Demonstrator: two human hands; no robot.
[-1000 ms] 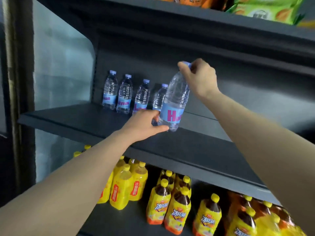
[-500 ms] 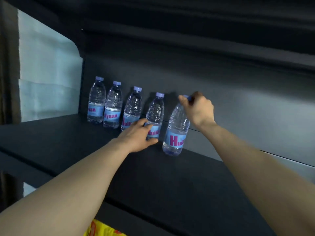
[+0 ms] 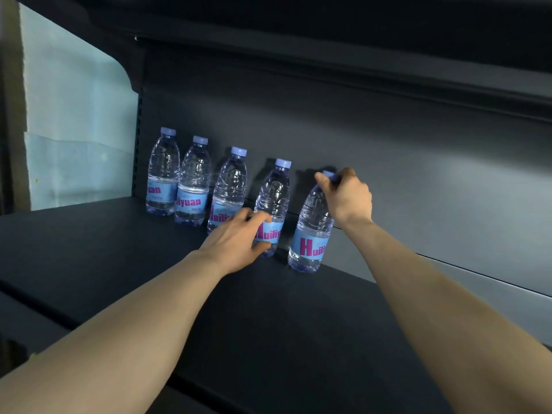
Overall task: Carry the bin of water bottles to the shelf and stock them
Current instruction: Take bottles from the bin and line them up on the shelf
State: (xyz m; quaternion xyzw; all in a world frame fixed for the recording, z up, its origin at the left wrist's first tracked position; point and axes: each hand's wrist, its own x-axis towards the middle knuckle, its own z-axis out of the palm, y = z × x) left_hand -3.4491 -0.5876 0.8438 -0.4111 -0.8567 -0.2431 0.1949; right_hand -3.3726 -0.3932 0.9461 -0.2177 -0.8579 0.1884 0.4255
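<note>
A shop: identical water bottles (image 3: 194, 186) lining dark shelving (image 3: 268, 324).

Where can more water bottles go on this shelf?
Bare shelf lies right of the bottle the right hand holds, along the back wall, and all across the front. The left end is crowded: four bottles in a row.

We see a matt, dark grey shelf (image 3: 283, 309), smooth like painted metal, with a back panel (image 3: 388, 144) of the same dull finish. The water bottles (image 3: 230, 186) are clear, ribbed, glossy plastic with smooth lilac caps (image 3: 283, 163) and slick pale blue labels (image 3: 310, 246).
</note>
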